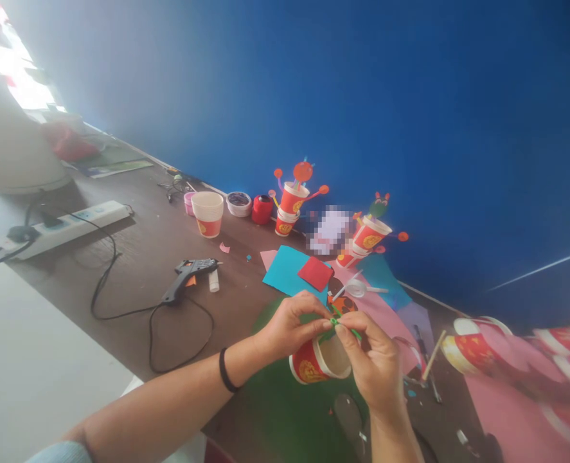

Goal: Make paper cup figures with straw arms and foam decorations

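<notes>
My left hand (292, 325), with a black band on its wrist, pinches a small green strip (334, 321) between thumb and fingers. From the other side my right hand (369, 350) grips the same green piece, its thumb and forefinger close to the left fingertips. Just below the hands a red and white paper cup (313, 363) lies tilted, its open mouth toward the right hand. Under the cup is a dark green sheet (285, 411). Whether a finger also touches the cup's rim cannot be made out.
A black glue gun (188, 276) with a looping cord lies left, near a white power strip (82, 225). Behind stand stacked cups (208, 215) and two cup figures (292, 202) (369, 238). Coloured paper (289, 273), white tape (356, 287) and more cups (472, 354) lie around.
</notes>
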The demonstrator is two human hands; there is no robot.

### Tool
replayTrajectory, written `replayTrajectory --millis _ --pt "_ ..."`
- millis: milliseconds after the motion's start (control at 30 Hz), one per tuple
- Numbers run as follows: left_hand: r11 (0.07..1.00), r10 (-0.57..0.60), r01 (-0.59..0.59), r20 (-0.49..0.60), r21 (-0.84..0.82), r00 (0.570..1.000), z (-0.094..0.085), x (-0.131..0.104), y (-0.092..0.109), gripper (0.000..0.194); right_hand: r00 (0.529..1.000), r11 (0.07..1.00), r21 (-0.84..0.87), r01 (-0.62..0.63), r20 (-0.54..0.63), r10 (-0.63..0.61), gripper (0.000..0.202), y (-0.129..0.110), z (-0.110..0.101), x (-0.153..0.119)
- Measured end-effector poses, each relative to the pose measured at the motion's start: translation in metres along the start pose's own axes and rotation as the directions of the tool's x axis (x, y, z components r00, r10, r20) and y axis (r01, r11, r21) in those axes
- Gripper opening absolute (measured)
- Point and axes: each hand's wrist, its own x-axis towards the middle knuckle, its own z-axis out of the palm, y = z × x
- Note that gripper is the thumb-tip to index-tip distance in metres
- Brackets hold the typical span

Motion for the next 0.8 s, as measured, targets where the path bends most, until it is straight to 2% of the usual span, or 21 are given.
replayTrajectory --millis 67,167,333,667,800 --pt "1.000 -0.020 0.020 -0.012 -0.009 1.000 0.0002 0.0001 -0.0005 0.019 0.999 0.999 -0.023 -0.029 0.016 0.029 0.004 -0.0001 -0.0011 0.0000" --pt "0.997 -0.076 0.075 -0.026 -0.022 0.997 0.0006 0.0001 -0.0009 0.022 0.995 0.990 -0.125 -0.072 0.065 0.081 0.019 -0.0021 -0.0014 0.0001" --pt "0.981 -0.186 0.185 -0.011 -0.065 0.983 -0.0004 0.0002 -0.0011 0.023 0.988 0.969 -0.241 -0.055 0.124 0.087 0.026 -0.0039 0.0023 0.0010" --pt "0.976 -0.217 0.218 0.052 -0.017 0.975 -0.0027 0.0029 0.0042 0.018 0.983 0.953 -0.285 -0.106 0.116 0.144 0.033 -0.0025 0.0010 0.0004" --pt "0.974 -0.213 0.214 0.026 -0.079 0.977 -0.0029 0.0034 0.0025 0.016 0.975 0.950 -0.288 -0.118 0.146 0.165 0.040 -0.0050 -0.0024 0.0012"
